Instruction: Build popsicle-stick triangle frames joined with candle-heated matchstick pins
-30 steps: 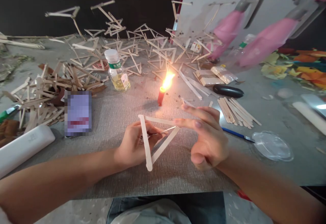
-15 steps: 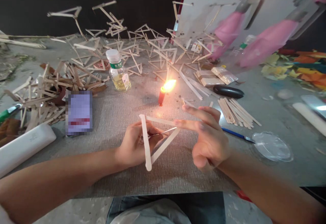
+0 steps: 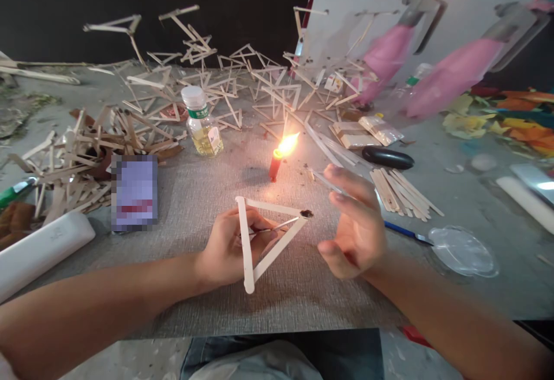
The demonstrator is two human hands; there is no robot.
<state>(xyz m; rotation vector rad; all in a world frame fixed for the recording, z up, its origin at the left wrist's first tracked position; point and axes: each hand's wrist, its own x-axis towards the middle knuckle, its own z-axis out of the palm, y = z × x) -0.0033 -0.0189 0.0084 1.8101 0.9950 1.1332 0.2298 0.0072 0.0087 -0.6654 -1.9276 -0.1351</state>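
My left hand (image 3: pixel 229 244) is closed around part of a frame of flat wooden craft sticks (image 3: pixel 246 241) joined into a triangle. A thinner stick end also shows at those fingers. The frame's right corner carries a dark, charred-looking spot (image 3: pixel 307 214). My right hand (image 3: pixel 357 224) is just right of that corner, apart from it, with fingers spread and slightly curled and nothing visible in them. Beyond the frame, a short red candle (image 3: pixel 274 166) stands upright with a bright flame. A translucent strip (image 3: pixel 324 180) runs behind the right fingertips, apparently on the table.
Several joined stick structures (image 3: pixel 255 80) spread along the back. Left are a bottle of yellowish liquid (image 3: pixel 206 138), a stick pile (image 3: pixel 99 161) and a blurred purple box (image 3: pixel 135 192). Right are loose sticks (image 3: pixel 398 190), a black oval object (image 3: pixel 388 156), a blue-handled knife (image 3: pixel 404 232) and pink-wrapped glue guns (image 3: pixel 459 74).
My right hand has drawn back to the right from the frame's corner, and its fingers have spread. The dark spot there is now uncovered. My left hand keeps its hold, nearly still.
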